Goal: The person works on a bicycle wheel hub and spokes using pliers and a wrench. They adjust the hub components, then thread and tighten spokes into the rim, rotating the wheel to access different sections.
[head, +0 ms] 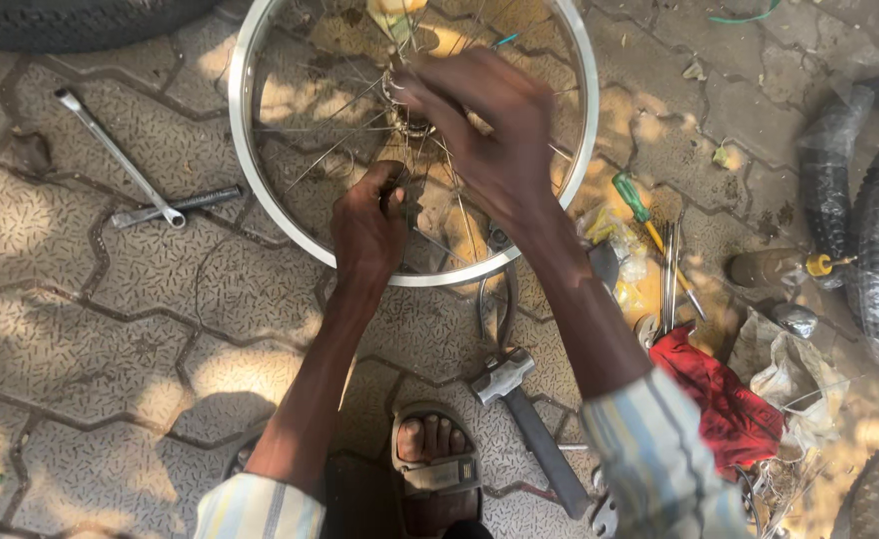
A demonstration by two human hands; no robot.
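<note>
Wheel rim (250,180), one shiny metal hoop strung with thin wire spokes, lies flat on patterned paving. Nearest, one steel hammer (519,399) and one red rag (724,404). Left hand (367,232) pinches a spoke; right hand (489,130) curls over the hub. Beyond left, two wrenches (130,175) cross.

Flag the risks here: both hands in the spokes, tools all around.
1. The right hand at the hub and the left hand are among thin spokes; if the rim turns, fingers could get pinched.
2. The hammer lies right by the sandalled foot, so a shift of stance may stub toes.
3. The screwdriver and loose parts by the red rag could easily get kicked away.
</note>
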